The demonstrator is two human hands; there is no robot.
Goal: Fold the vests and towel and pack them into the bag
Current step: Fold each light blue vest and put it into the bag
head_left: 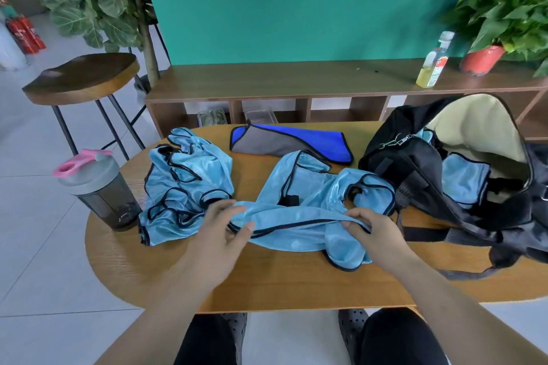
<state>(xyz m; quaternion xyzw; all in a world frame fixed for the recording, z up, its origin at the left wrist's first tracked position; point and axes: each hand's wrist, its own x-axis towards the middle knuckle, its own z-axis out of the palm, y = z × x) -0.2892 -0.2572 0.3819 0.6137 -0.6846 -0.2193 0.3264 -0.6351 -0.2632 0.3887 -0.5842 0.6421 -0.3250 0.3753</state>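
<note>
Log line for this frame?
left hand holds light-blue satin vest | right hand pinches it | black fabric bag open | blue-grey cloth towel unpacked

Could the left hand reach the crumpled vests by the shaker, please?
Probably yes: the left hand sits right beside the crumpled vests, nothing between them, though it currently grips the spread vest.

both hands (225, 227) (369, 227) pinch a light-blue vest (308, 210) on the table (267, 281).
</note>
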